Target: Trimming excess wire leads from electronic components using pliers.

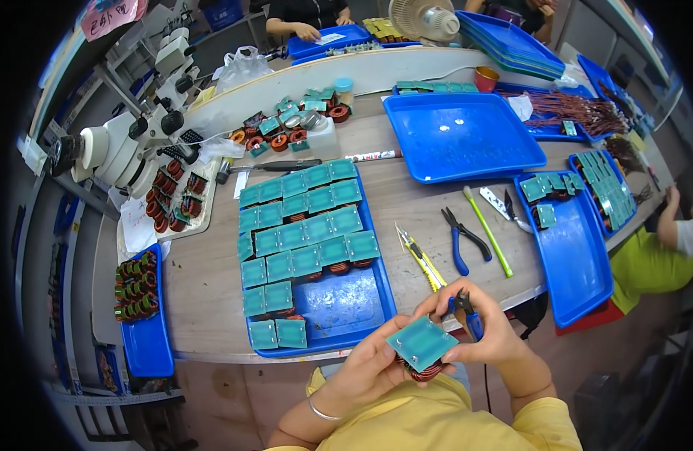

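Held nearest the camera was a green square board with a copper coil under it, gripped between both hands just in front of the blue tray. It was cradled from beneath by the left hand, fingers curled on its near edge, seemingly so the flat face stayed up for inspection. Its far corner was pinched by the right hand, in which blue-handled cutters were also clasped, likely kept ready for trimming. Rows of like green boards were laid in the blue tray, its near right part left bare. Right of the tray, yellow cutters, blue pliers and a green stick were laid within reach. Further right of the tray, a second tray with a few boards was seen. Left of the tray, a microscope and wound coils were placed.
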The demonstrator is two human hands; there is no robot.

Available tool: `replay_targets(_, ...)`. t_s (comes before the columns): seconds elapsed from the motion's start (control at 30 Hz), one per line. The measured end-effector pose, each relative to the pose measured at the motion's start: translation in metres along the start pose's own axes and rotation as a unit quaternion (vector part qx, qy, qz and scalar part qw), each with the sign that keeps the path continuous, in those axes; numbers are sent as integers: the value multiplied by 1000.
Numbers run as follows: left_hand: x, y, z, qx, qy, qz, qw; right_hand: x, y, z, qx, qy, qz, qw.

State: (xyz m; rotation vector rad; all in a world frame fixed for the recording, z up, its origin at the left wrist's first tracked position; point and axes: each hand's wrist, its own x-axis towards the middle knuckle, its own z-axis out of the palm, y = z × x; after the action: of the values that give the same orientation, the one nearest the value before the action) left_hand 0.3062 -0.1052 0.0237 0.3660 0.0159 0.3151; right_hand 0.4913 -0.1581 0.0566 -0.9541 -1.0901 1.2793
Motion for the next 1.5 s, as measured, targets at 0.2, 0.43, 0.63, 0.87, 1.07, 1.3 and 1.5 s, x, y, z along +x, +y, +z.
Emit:
replay_targets(0.2,2,-8,1,31,67,12,997,-9,0,1,-90,47,-70,992)
replay_targets(0.43,7,-14,9,167,59,118,977,-13,-2,2,-245,86,-125,958)
replay_targets(0.63,7,-13,9,305,104,157,934,-15,-4,5,-301,90,-159,936)
replay_targets(0.87,9,-2,22,155,197,101,963,-30,-16,-8,-294,121,-32,948)
replay_targets(1.07,8,-1,22,315,243,116,910,-24,-23,-9,-513,9,-132,848)
replay_targets(1.3,5,1,21,475,218,172,835,-27,-38,-2,-599,-38,-139,787)
replay_targets(1.5,5,5,19,616,177,217,736,-29,-41,-2,-612,-52,-142,776)
